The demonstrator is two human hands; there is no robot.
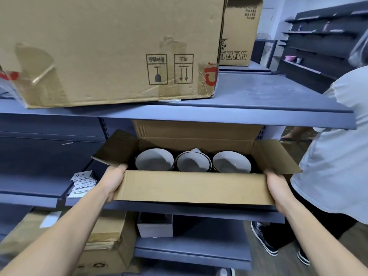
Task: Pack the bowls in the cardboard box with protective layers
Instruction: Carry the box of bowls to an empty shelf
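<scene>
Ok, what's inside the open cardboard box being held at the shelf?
Three grey bowls sit side by side in the cardboard box, with a white paper corner poking up behind the middle one. The front wall and the bowls hide the box floor and any padding underneath.

Three bowls side by side in cardboard box; box on middle shelf, hands at its ends

I read "03" handwritten on the top paper slip, and upside-down glass and arrow signs on the big carton.
</scene>
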